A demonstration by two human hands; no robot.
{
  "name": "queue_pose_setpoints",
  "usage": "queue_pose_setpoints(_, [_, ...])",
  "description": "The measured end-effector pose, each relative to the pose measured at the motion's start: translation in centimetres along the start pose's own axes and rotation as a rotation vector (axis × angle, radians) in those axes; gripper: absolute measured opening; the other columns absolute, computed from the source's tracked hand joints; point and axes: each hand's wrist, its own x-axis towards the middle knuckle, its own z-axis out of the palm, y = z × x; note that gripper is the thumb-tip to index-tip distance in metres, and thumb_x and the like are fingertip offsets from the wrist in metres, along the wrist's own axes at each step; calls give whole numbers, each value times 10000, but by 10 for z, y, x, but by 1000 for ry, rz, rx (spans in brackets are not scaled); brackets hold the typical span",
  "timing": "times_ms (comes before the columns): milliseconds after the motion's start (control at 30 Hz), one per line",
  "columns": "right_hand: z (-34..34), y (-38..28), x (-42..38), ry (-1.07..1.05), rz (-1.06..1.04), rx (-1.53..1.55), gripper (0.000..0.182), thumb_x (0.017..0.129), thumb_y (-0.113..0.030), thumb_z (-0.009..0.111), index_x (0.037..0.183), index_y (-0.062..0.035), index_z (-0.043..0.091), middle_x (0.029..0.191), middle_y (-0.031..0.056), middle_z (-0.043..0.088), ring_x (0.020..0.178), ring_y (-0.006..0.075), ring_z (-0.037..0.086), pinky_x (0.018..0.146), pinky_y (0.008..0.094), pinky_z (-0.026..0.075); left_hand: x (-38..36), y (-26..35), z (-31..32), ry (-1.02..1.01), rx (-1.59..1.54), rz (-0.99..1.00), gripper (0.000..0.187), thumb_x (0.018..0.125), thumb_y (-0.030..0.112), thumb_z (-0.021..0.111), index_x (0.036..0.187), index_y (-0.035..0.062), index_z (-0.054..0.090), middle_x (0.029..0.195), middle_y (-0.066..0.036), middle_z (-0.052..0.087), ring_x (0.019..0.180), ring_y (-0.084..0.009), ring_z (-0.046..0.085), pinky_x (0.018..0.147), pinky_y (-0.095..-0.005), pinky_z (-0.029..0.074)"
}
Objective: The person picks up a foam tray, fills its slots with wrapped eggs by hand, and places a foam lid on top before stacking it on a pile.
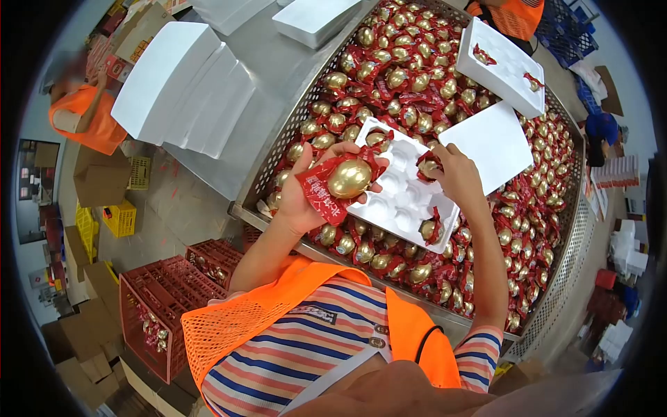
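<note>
On the palm of my left hand (300,198) rests a gold egg (349,178) in a red printed wrapper, its fingers curled around it. My right hand (458,174) reaches over a white foam tray (394,182) with round hollows. Its fingertips close on another red-wrapped gold egg (429,167) at a hollow of the tray. One wrapped egg (377,139) sits in the tray's far left corner, and another wrapped egg (431,231) in its near right corner. The tray lies on a heap of gold eggs (417,272) in red wrappers.
A perforated metal bin (267,163) holds the heap. On it lie a white foam lid (490,147) and a second foam tray (504,69) with two wrapped eggs. Stacked foam lids (170,83) stand on the metal table (267,90). Red crates (156,299) are at left; orange-vested people work nearby.
</note>
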Motion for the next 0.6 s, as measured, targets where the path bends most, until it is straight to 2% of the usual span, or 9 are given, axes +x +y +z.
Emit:
queue_pose_setpoints(100, [18, 0, 2, 61, -56, -64, 316, 803, -96, 674, 1081, 16, 571, 1069, 190, 607, 837, 378, 657, 707, 443, 549, -2, -2, -5, 62, 37, 1, 548, 984, 522, 452, 1327, 94, 465, 1438, -316, 394, 1224, -485, 513, 886, -475, 544])
queue_pose_setpoints(133, [25, -2, 4, 67, -61, -131, 301, 807, -88, 664, 1075, 14, 571, 1071, 184, 600, 848, 370, 655, 709, 436, 552, -3, -1, -5, 35, 35, 5, 483, 968, 391, 549, 1346, 113, 437, 1429, -326, 396, 1245, -488, 498, 936, -484, 529])
queue_pose_setpoints(200, [37, -7, 6, 73, -69, -266, 271, 815, -74, 644, 1062, 12, 573, 1074, 173, 587, 871, 354, 651, 713, 422, 558, -6, -2, 1, 41, 150, 38, 496, 932, 291, 601, 1361, 126, 414, 1425, -329, 398, 1264, -487, 482, 971, -492, 511])
queue_pose_setpoints(267, [41, -4, 6, 77, -85, -234, 251, 820, -68, 630, 1055, 2, 576, 1059, 168, 573, 888, 340, 645, 709, 409, 562, -10, -1, 4, 45, 174, 49, 649, 848, 144, 644, 1423, 152, 344, 1382, -322, 441, 1309, -477, 443, 1024, -493, 475])
queue_pose_setpoints(367, [37, 5, 3, 109, -145, -154, 232, 822, -64, 618, 1043, -6, 576, 1051, 167, 561, 898, 326, 643, 705, 401, 567, -12, -1, -2, -7, 288, 95, 767, 797, 131, 663, 1473, 170, 301, 1334, -297, 489, 1292, -451, 471, 1036, -474, 468])
queue_pose_setpoints(400, [35, 7, 1, 122, -169, -124, 228, 822, -63, 615, 1039, -8, 575, 1051, 168, 558, 899, 323, 643, 704, 400, 568, -13, -1, 1, 19, 296, 98, 811, 779, 139, 660, 1497, 119, 283, 1301, -259, 526, 1227, -374, 542, 1037, -425, 467])
queue_pose_setpoints(500, [33, 12, -1, 80, -235, -185, 229, 822, -67, 614, 1041, -11, 572, 1079, 171, 557, 907, 324, 640, 703, 400, 572, -12, -2, -12, 171, 292, 93, 733, 842, 215, 654, 1470, 24, 328, 1307, -236, 508, 1186, -312, 558, 985, -391, 512])
queue_pose_setpoints(533, [32, 12, -2, 86, -251, -220, 240, 818, -69, 613, 1048, -10, 572, 1100, 169, 565, 910, 312, 641, 701, 379, 576, -13, -3, -4, 224, 258, 93, 624, 872, 189, 600, 1416, -29, 384, 1328, -234, 527, 1137, -264, 594, 1002, -353, 479])
queue_pose_setpoints(600, [33, 11, -5, 117, -275, -262, 244, 818, -71, 610, 1051, -7, 573, 1094, 162, 570, 908, 302, 642, 694, 366, 578, -9, -2, -11, 264, 294, 110, 520, 949, 192, 530, 1408, -15, 403, 1345, -231, 514, 1155, -288, 590, 952, -364, 513])
